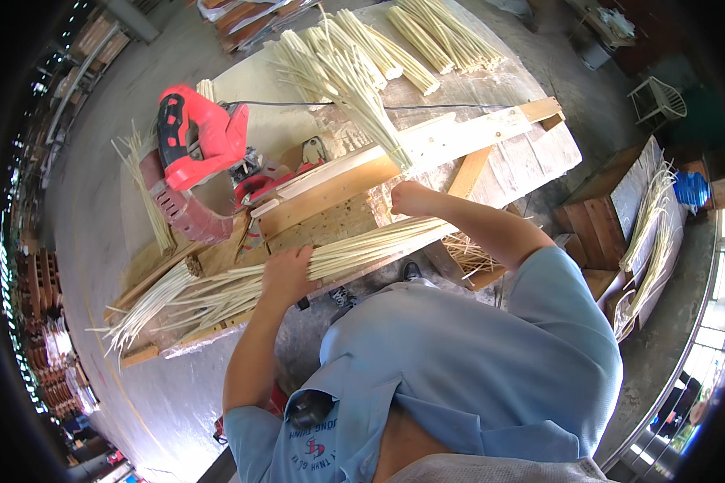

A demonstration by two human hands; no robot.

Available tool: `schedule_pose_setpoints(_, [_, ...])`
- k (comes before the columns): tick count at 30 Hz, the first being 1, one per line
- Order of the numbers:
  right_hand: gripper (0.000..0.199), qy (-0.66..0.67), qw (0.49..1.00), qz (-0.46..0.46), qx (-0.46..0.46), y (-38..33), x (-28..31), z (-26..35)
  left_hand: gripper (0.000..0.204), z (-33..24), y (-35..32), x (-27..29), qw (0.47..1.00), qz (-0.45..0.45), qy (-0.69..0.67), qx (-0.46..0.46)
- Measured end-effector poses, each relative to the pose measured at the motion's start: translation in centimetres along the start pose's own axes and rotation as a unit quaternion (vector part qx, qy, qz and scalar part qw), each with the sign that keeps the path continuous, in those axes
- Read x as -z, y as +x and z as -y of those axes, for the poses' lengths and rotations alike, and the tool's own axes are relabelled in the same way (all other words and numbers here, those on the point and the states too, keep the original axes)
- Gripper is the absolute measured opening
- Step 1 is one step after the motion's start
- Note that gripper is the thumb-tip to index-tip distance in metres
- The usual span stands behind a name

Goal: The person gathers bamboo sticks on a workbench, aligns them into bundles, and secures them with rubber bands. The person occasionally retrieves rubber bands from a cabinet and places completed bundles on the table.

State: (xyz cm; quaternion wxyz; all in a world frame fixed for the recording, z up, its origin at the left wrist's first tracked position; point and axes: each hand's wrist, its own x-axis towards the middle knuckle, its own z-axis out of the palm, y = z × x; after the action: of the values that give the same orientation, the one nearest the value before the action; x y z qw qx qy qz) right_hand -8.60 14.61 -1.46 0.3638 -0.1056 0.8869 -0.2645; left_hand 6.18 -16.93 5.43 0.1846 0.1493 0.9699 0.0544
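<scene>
A long bundle of thin pale rattan-like canes (354,251) lies along the near edge of the workbench, its loose ends fanning out at the left. My left hand (288,274) is closed over the middle of this bundle. Above the bundle's right part, my right hand (411,199) is curled into a fist beside the wooden fence (338,193); what its fingers hold, if anything, is hidden. Just beyond that fist, the near end of another cane bundle (354,92) rests across the fence. Left of the fence stands a red and black miter saw (205,137).
More cane bundles (447,36) lie at the bench's far side. A black cord (451,106) crosses the bench top (532,165). Cut pieces fill a box (469,256) below the near edge. Further canes (651,217) lie on a stand at the right, near a white chair (657,101).
</scene>
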Motion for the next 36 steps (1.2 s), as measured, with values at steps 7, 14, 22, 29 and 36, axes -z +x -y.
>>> schedule_pose_setpoints(7, [0.019, 0.247, 0.949, -0.195, 0.03, -12.6, 3.3, -0.5, 0.101, 1.0, 0.1, 2.0, 0.999, -0.035, 0.031, 0.027])
schedule_pose_setpoints(14, [0.013, 0.517, 0.844, -0.13, 0.046, -15.6, -6.2, -3.1, 0.106, -2.4, 0.5, 5.7, 0.994, -0.094, 0.004, -0.054])
schedule_pose_setpoints(22, [0.009, 0.585, 0.776, -0.145, 0.184, -15.1, -9.0, 0.0, 0.024, -11.2, 5.5, 2.3, 0.87, 0.122, -0.457, -0.143])
schedule_pose_setpoints(29, [0.006, 0.803, 0.53, -0.123, 0.243, -16.3, -8.2, -1.7, 0.008, -15.5, 7.4, 1.4, 0.505, 0.152, -0.843, -0.108])
schedule_pose_setpoints(36, [0.015, 0.826, 0.384, 0.099, 0.401, -19.2, -5.0, -6.2, 0.01, -15.7, 10.0, 2.2, 0.674, 0.063, -0.706, -0.208])
